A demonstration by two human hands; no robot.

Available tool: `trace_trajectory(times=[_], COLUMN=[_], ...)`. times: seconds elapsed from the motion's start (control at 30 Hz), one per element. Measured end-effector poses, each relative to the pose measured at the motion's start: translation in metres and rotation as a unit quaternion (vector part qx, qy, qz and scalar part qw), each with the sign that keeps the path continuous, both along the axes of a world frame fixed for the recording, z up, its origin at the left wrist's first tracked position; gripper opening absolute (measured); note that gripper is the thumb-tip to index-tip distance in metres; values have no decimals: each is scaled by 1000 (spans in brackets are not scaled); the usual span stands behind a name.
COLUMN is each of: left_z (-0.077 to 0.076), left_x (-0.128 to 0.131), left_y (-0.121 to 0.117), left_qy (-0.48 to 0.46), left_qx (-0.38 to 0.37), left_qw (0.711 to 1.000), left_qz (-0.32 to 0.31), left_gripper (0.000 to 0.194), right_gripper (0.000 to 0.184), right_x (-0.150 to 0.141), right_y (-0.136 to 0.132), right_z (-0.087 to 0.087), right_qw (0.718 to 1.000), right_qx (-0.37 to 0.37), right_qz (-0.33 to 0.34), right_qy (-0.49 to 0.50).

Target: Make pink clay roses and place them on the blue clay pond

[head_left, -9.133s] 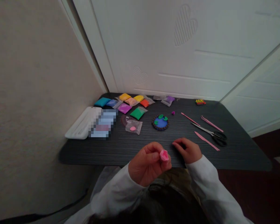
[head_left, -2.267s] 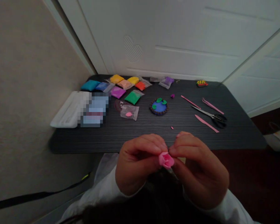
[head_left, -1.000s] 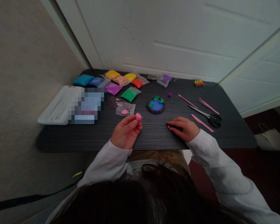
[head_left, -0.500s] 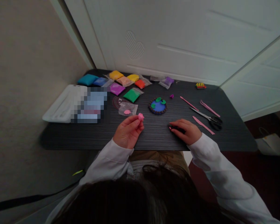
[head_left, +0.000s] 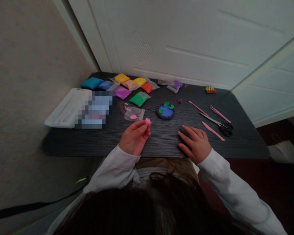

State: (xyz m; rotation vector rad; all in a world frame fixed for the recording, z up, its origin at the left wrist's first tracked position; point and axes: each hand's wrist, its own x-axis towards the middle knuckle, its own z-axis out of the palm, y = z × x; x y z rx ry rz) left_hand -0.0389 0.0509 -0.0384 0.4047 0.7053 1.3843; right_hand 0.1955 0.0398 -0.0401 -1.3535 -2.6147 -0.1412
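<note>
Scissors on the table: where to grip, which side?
Best guess: the black handle loops, from the person's right. They are the broad end and lie rightmost; the blades point far-left. The pink knife-shaped tool beside them crowds the near-left approach.

White sleeves (head_left: 114, 168), long and loosely creased, end in plain cuffs (head_left: 129, 156) at the left hand (head_left: 135, 137) and right hand (head_left: 197, 145). Below the near edge of the table (head_left: 107, 142) show brown trousers (head_left: 168, 164), a pale top (head_left: 147, 173) and wispy, wavy hair (head_left: 159, 181).
</note>
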Motion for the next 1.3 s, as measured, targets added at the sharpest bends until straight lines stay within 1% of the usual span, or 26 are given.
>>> trace_trajectory(times=[0.17,0.33,0.5,0.83,1.3], left_z=[-1,-1,0,-1,-2], left_x=[0,0,0,0,0], left_y=[1,0,0,1,1], left_qy=[1,-2,1,-4,-5], left_qx=[-1,1,-4,0,3], left_qw=[1000,1000,1000,1000,1000], left_qz=[-2,2,4,3,8], left_gripper=[15,15,15,14,16], right_gripper=[43,42,42,41,39], right_x=[-1,1,3,0,-6], right_y=[-1,0,0,-2,-1], right_z=[1,1,0,0,1], right_qw=[1000,1000,1000,1000,1000], right_qx=[-5,-2,7,0,-2], right_qz=[13,-3,2,-13,-27], right_qy=[5,15,15,-17,-9])
